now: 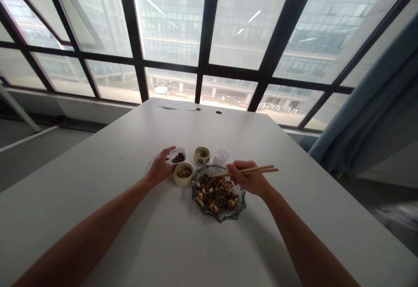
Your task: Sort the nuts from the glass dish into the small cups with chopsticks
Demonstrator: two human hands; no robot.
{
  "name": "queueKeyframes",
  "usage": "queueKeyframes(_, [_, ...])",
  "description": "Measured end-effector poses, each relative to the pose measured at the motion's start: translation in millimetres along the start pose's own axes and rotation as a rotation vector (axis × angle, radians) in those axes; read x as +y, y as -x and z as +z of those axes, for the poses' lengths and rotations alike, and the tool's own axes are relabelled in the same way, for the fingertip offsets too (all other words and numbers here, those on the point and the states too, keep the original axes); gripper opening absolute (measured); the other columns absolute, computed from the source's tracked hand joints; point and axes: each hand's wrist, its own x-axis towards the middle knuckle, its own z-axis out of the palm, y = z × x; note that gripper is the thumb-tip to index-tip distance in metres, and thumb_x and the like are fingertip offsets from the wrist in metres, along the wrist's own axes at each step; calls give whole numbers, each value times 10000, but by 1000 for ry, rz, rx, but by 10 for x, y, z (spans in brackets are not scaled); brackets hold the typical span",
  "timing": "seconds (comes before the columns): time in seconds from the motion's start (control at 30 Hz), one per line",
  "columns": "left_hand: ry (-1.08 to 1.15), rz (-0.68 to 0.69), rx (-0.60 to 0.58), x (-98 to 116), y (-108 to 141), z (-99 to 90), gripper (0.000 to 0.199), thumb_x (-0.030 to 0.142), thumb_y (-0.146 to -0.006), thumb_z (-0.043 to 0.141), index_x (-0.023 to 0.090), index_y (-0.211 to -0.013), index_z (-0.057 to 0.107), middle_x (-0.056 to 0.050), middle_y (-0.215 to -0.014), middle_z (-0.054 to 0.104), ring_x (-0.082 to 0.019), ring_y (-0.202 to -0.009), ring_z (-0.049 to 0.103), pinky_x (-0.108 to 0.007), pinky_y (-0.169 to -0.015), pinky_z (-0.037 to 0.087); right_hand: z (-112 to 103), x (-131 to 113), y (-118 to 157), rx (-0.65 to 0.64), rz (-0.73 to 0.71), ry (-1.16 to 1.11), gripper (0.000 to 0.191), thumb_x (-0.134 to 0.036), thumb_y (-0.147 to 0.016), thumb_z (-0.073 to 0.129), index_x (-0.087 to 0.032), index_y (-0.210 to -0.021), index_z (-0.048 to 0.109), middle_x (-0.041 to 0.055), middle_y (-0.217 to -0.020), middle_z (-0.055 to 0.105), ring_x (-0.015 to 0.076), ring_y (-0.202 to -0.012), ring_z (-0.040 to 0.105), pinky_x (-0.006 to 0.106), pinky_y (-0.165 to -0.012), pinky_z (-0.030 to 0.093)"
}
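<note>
Two chopsticks (266,167) are gripped in your right hand (246,177), tips at the seeds (222,201) and nuts (200,196) in one bowl (225,217). Your left hand (160,169) curls closed around one seed tub (176,150). Two cups stand near: one nut cup (182,183) beside that tub, one lettered cup (201,160) left of one white tub (221,158).

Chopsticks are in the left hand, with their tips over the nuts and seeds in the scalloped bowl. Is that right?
One error: the head view shows the chopsticks in the right hand, not the left. Their tips are indeed over the nuts and seeds in the scalloped bowl.
</note>
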Motion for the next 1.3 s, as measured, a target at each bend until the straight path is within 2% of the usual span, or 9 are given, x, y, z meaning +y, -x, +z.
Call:
queueKeyframes(0.07, [-5, 3, 2, -8, -1, -3, 638, 323, -700, 728, 210, -1300, 543, -106, -1291, 632, -246, -1097, 638, -380, -856, 571, -41, -54, 36, -98, 45, -34, 491, -584, -859, 610, -175, -588, 599, 27, -510, 632, 130, -437, 579, 223, -417, 446])
queueKeyframes(0.13, [-15, -1, 4, -15, -2, -5, 642, 336, -702, 729, 214, -1303, 542, -102, -1284, 636, -242, -1079, 646, -375, -849, 574, -104, -84, 55, -135, 115, -92, 500, -612, -825, 631, -170, -593, 599, 29, -507, 637, 131, -421, 581, 220, -401, 447])
queueKeyframes(0.2, [-25, -14, 2, -17, -4, -8, 650, 354, -701, 734, 224, -1307, 540, -97, -1277, 640, -240, -1056, 655, -375, -841, 579, -179, -83, 59, -82, 157, -125, 543, -666, -808, 617, -163, -603, 615, 33, -489, 629, 128, -398, 569, 213, -374, 430])
queueKeyframes(0.33, [-30, -41, -3, 1, -5, -14, 657, 392, -700, 737, 218, -1303, 541, -103, -1274, 644, -242, -1021, 665, -385, -831, 586, -337, -63, 75, 112, 154, -98, 635, -747, -818, 536, -162, -587, 622, 41, -443, 597, 114, -352, 518, 200, -334, 376])
queueKeyframes(0.47, [-36, -40, 1, 16, -5, -23, 651, 386, -698, 734, 208, -1295, 547, -111, -1286, 638, -242, -1007, 669, -392, -836, 588, -445, -141, 133, 122, 146, 46, 634, -742, -833, 518, -174, -570, 617, 31, -425, 581, 105, -325, 473, 203, -320, 338])
queueKeyframes(0.77, [-2, -51, -11, 14, -8, -39, 653, 394, -698, 732, 204, -1295, 551, -122, -1308, 625, -249, -1000, 674, -400, -839, 588, -379, -317, 154, -37, 58, 254, 586, -677, -870, 517, -200, -530, 535, 5, -429, 527, 106, -373, 444, 218, -360, 291])
queueKeyframes(1.03, [3, -52, -7, 8, -6, -31, 639, 382, -700, 716, 207, -1292, 554, -114, -1277, 643, -243, -990, 676, -395, -829, 592, -372, -283, 150, 33, 40, 226, 579, -688, -866, 515, -197, -564, 560, 14, -466, 557, 117, -398, 466, 221, -371, 300])
queueKeyframes(1.3, [14, -70, -1, 29, -7, -31, 647, 417, -699, 722, 211, -1290, 560, -114, -1297, 632, -241, -989, 675, -394, -839, 590, -371, -308, 155, 5, 18, 266, 576, -658, -890, 499, -201, -540, 531, 16, -460, 547, 114, -400, 458, 220, -377, 309])
